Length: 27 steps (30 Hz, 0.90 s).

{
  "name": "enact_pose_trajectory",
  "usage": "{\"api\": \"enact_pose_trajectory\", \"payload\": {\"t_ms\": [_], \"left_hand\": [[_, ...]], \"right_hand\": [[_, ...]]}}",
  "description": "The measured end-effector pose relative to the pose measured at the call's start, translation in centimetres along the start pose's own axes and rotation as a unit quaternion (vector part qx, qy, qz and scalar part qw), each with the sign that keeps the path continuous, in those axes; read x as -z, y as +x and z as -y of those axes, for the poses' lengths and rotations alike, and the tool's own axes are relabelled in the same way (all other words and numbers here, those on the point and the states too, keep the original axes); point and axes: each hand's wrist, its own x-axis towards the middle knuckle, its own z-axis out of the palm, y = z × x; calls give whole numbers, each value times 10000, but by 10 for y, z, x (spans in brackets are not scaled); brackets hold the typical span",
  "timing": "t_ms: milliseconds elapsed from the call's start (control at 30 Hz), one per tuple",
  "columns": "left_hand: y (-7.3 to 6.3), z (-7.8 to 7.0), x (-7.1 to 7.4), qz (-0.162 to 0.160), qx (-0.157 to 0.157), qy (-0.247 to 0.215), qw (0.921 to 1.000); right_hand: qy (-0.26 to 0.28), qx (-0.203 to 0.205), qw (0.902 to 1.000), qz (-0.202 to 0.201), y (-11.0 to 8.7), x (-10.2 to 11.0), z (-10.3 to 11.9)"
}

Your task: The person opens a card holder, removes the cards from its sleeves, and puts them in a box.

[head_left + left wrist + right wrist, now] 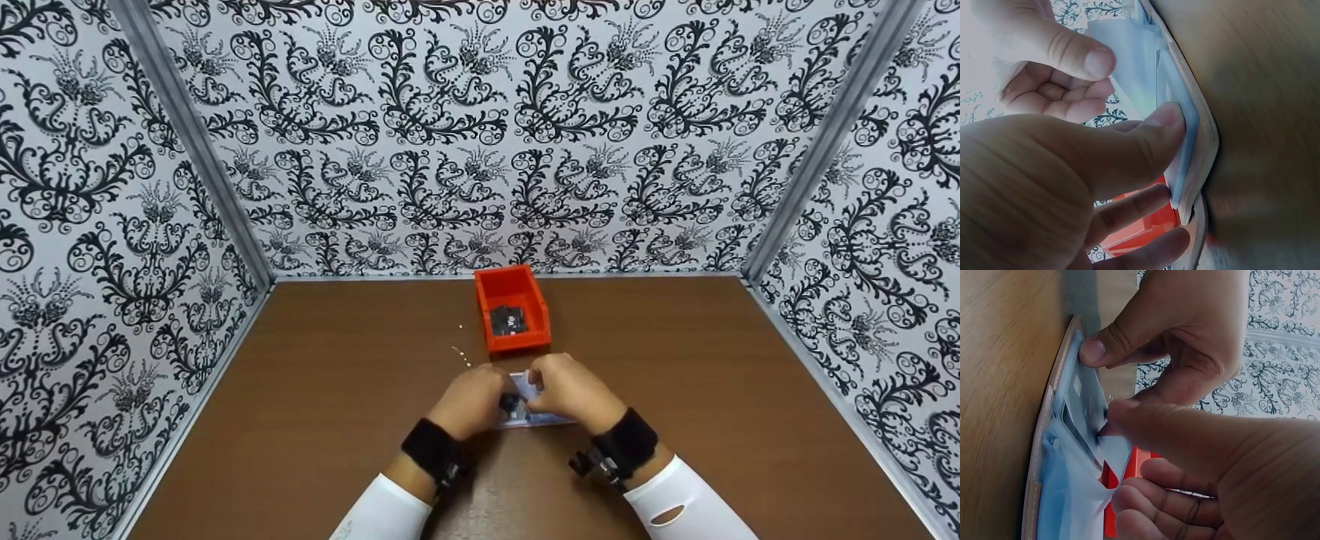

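Observation:
A card holder [1036,455] with a tan stitched cover and clear bluish plastic sleeves [1069,472] lies opened out on the table, between both hands in the head view. My left hand [472,397] pinches the edge of the sleeves, its thumb [1165,121] flat on the plastic. From the other side, my right hand [574,386] pinches a lifted clear sleeve flap [1129,62] between thumb and fingers. A dark card [1086,394] with a chip sits at the sleeve, the right thumb tip right over its edge. The right hand's other fingers are curled.
Just beyond the hands stands a red bin [519,342] with dark cards [508,320] in it. Small bright specks [459,351] show on the brown table [360,390] to the left of the bin. Patterned walls [465,112] enclose the table at the back and sides.

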Motion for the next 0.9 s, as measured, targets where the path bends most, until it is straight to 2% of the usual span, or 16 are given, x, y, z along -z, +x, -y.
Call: {"api": "enact_pose_trajectory", "payload": {"t_ms": [133, 233, 400, 567, 700, 900], "left_hand": [[0, -1, 1, 80, 32, -200, 9998], [-1, -1, 2, 122, 215, -269, 9993], [-3, -2, 4, 110, 561, -155, 9982], [-2, -2, 4, 185, 691, -169, 9973], [-1, -2, 4, 225, 722, -137, 9970], [-1, -3, 4, 309, 826, -101, 9961]], "right_hand": [[-412, 138, 9988, -223, -3, 2, 3], [-582, 76, 9974, -427, -6, 5, 6], [-517, -218, 9960, -700, -6, 11, 8], [-424, -394, 9954, -759, -6, 14, 0], [-407, -439, 9965, -591, -6, 16, -8], [-243, -640, 9976, -134, -5, 17, -22]]}}
